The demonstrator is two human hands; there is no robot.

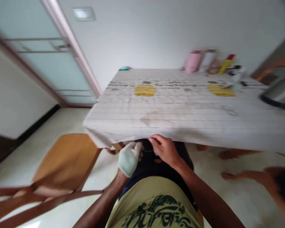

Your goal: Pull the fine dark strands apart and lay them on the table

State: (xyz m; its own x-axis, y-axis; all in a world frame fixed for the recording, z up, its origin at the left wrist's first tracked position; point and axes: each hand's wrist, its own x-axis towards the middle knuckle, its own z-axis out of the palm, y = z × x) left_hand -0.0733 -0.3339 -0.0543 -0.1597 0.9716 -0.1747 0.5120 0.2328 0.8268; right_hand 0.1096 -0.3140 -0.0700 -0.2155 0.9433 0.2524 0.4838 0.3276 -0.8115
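Shirt [154, 193] foremost, thread [148, 151] between hands [129, 156] [165, 150]

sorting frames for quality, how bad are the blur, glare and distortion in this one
Head view: blur smears the pink bottle and metal vessel; head view: left hand and right hand read clearer, though the thin strand between them is faint; head view: glare whitens the wall plate; head view: the door frame leans, likely from wide-angle distortion or head tilt.
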